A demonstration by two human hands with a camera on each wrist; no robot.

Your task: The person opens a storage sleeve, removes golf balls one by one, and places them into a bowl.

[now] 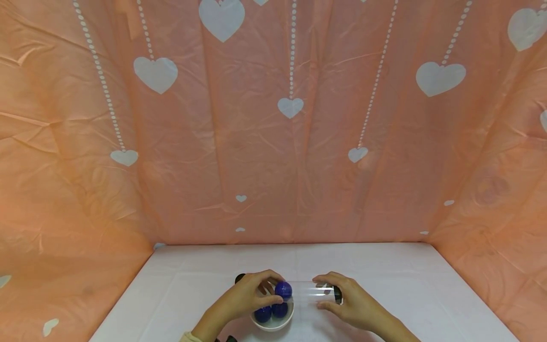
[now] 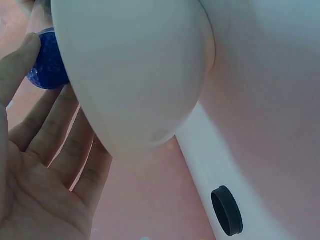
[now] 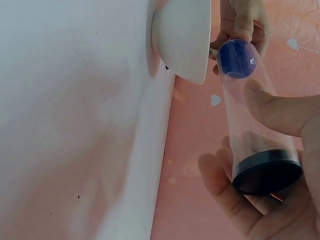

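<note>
My left hand [image 1: 245, 295] pinches a dark blue dimpled ball [image 1: 283, 289] between thumb and fingers, above a white bowl [image 1: 273, 327]. Two more blue balls [image 1: 279, 310] lie in that bowl. The right hand [image 1: 348, 301] holds a clear plastic tube [image 1: 304, 290] sideways, its thumb on one side and fingers round the other. A black cap [image 3: 267, 172] closes the tube's end near the right palm. At the opposite end, the pinched ball [image 3: 237, 59] sits at the tube's mouth; how far inside it is, I cannot tell. The bowl's outside [image 2: 135, 75] hides part of the left fingers.
A loose black cap [image 2: 227, 210] lies on the white tabletop behind the left hand. Another small black object [image 1: 231, 338] shows at the bottom edge of the head view. Orange sheeting with white hearts [image 1: 290, 180] walls the table at the back and both sides.
</note>
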